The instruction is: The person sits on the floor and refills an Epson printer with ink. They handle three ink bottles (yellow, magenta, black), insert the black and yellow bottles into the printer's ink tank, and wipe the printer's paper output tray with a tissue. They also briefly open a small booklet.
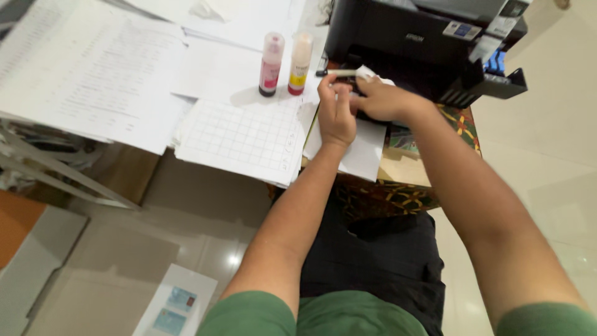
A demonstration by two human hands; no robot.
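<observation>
While both wrists bend inward, left hand [336,109] meets right hand [380,99] — gripping a bottle [344,73].

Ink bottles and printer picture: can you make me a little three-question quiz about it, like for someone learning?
1. True or false: the two ink bottles stand upright on the papers.
2. Which colours are the ink in the bottles? A) pink and yellow B) blue and green C) black and white
3. What big black machine sits just beyond the hands?

Key
1. True. Both stand side by side, caps up.
2. A. The pink one is on the left, the yellow one beside it.
3. A printer. The left hand and right hand meet right in front of it, the left pinching a small thin thing and the right resting by white tissue.
</observation>
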